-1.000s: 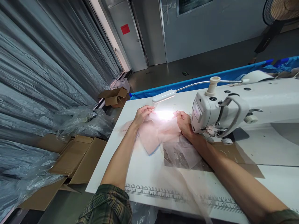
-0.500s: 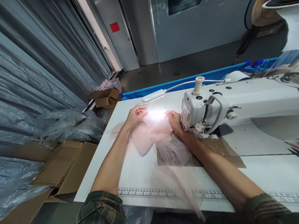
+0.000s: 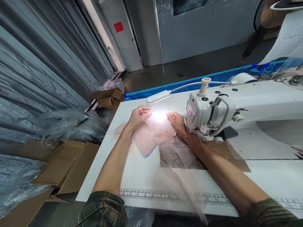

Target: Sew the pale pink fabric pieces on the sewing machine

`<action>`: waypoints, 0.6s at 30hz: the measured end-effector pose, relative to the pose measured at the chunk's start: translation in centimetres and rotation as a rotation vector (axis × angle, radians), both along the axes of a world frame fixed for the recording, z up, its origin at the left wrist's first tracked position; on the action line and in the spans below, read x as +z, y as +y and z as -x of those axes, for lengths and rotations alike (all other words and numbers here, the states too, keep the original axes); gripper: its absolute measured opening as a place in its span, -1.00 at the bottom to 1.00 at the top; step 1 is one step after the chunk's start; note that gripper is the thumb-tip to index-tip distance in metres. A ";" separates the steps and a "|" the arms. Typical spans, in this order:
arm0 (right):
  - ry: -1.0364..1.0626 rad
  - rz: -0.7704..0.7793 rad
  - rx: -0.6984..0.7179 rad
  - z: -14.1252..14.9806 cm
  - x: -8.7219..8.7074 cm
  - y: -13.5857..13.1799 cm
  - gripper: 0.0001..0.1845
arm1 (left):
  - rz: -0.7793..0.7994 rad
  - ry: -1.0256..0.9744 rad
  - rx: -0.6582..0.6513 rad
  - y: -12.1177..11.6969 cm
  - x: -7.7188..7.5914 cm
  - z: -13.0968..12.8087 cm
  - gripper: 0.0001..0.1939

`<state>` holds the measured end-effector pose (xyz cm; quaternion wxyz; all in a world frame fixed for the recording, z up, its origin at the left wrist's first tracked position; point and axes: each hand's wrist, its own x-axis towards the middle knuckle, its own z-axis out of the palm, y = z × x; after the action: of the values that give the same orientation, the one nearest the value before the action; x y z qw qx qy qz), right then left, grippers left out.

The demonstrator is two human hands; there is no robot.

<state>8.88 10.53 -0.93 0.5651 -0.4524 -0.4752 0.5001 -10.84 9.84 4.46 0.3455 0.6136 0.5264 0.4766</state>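
My left hand pinches the far left edge of a sheer pink fabric piece lying on the white sewing table. My right hand grips the same fabric's right edge, just left of the head of the white sewing machine. Both hands have curled fingers on the cloth, under the glare of the small lamp. More sheer fabric trails toward me over the printed ruler at the table's near edge.
Open cardboard boxes and crumpled clear plastic lie on the floor at left, beside plastic-covered curtains. Another box sits farther back. A blue bin edge runs behind the table. A fan stands at top right.
Both hands keep hold of the pink fabric with only slight shifts. My head has moved, so the view slid a little and a sheet of paper now shows at top right.
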 end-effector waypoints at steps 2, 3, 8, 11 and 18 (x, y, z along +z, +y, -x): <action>0.016 -0.001 0.020 0.1 0.0 0.0 -0.61 | -0.004 -0.008 -0.004 0.0 0.0 0.0 -0.66; 0.025 -0.002 0.025 0.1 0.0 0.0 -0.61 | -0.008 -0.013 -0.004 0.0 0.0 0.0 -0.67; 0.050 -0.006 0.034 0.1 -0.2 0.0 -0.64 | -0.028 -0.017 0.005 0.1 -0.2 0.0 -0.70; 0.042 -0.002 0.019 0.1 -0.5 0.1 -0.67 | -0.042 -0.010 0.016 0.3 -0.4 0.0 -0.72; 0.007 0.002 -0.054 0.1 -1.1 0.5 -0.73 | -0.096 0.008 0.088 1.1 -1.4 -0.2 -0.71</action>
<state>8.76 10.98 -2.03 0.5795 -0.4642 -0.4603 0.4866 -10.61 10.92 3.11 0.2922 0.6077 0.5306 0.5136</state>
